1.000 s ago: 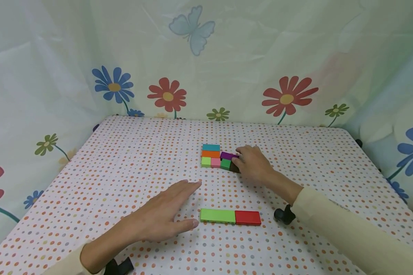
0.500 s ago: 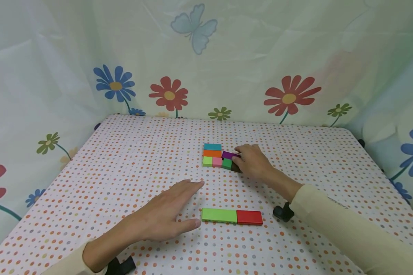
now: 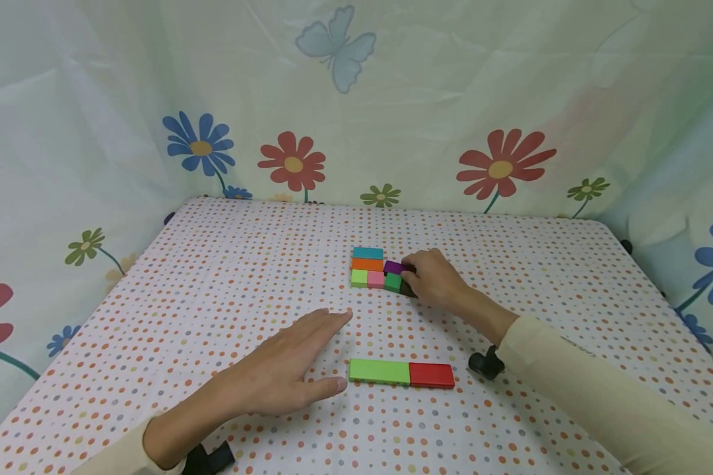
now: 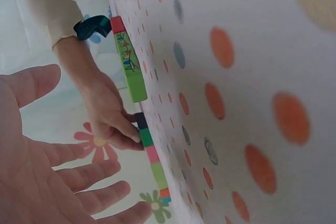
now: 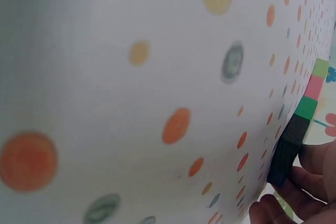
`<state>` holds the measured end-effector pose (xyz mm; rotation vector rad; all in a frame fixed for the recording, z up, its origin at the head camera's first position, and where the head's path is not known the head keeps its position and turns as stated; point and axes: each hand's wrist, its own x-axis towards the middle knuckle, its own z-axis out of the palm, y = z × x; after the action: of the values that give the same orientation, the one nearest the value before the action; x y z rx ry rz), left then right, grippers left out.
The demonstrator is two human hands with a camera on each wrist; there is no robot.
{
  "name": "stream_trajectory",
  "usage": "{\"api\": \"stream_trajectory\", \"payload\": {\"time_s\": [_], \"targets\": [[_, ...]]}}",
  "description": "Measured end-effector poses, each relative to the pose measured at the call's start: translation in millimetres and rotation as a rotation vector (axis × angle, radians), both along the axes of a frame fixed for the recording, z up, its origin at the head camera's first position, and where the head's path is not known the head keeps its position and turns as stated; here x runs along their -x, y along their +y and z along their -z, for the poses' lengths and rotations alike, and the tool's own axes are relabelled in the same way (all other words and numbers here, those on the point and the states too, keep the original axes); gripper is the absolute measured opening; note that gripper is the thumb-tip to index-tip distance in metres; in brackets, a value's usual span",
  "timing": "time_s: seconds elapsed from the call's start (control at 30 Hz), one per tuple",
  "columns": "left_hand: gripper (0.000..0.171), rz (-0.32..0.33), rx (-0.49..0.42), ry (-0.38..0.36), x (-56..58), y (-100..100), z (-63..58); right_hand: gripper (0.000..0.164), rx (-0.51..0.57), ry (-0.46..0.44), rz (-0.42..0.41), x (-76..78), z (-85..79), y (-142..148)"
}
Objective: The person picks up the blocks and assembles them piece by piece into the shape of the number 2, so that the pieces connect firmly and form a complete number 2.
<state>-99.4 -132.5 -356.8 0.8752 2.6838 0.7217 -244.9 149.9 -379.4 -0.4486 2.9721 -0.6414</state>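
In the head view my right hand [image 3: 436, 280] grips the right end of a small block group, where a black block [image 3: 408, 290] shows partly behind its fingers. In the right wrist view the fingers touch that black block [image 5: 291, 137]. Beside it stand a green block [image 3: 393, 282], with a purple block [image 3: 395, 267] behind, then pink [image 3: 375, 280] and light green blocks [image 3: 359, 278]. Orange [image 3: 367, 264] and blue blocks [image 3: 368, 253] lie at the back. My left hand [image 3: 285, 366] hovers with fingers straight, holding nothing.
A long light green box [image 3: 379, 371] with a red end [image 3: 431, 375] lies near the front, just right of my left thumb. A dotted cloth [image 3: 243, 264] covers the table. A flowered curtain [image 3: 404, 99] closes the back and sides.
My right hand has shifted slightly left, with the purple, green and black blocks nearly touching the pink and orange ones. My left hand has hardly moved.
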Motion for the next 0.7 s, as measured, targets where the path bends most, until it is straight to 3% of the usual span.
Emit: {"api": "stream_trajectory", "payload": {"time_s": [0.7], "targets": [[0.083, -0.009, 0.023, 0.014, -1.4, -2.3, 0.4, 0.031, 0.058, 0.02, 0.023, -0.4, 0.1, -3.6]]}}
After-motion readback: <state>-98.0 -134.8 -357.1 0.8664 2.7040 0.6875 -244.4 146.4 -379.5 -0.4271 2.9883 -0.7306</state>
